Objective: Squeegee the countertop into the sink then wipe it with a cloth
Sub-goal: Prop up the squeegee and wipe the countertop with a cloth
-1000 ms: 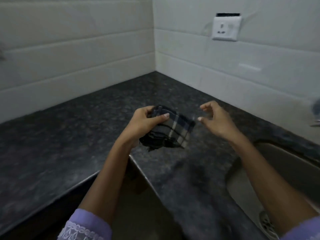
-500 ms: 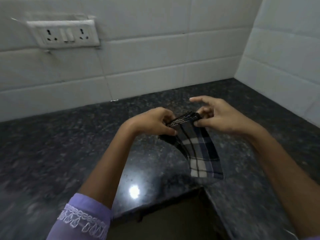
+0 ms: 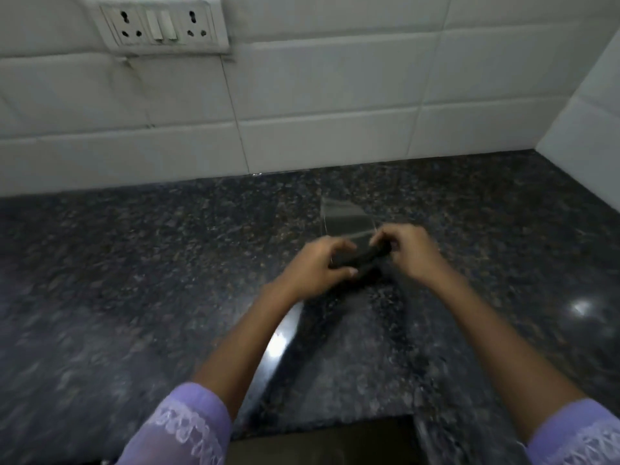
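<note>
Both the left hand (image 3: 317, 266) and right hand (image 3: 407, 251) have fingers clamped on the bunched cloth (image 3: 360, 260), just above the countertop (image 3: 134, 263), well below the socket (image 3: 161, 25); wiping while wadded may smear water; a loose pinch could drop it.

Both hands (image 3: 360, 260) bunch cloth (image 3: 364, 260) above countertop (image 3: 134, 280)

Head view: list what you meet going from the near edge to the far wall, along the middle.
Lilac sleeve → left hand → dark cloth bunched between both hands → bare granite countertop → white tiled wall → socket plate.
</note>
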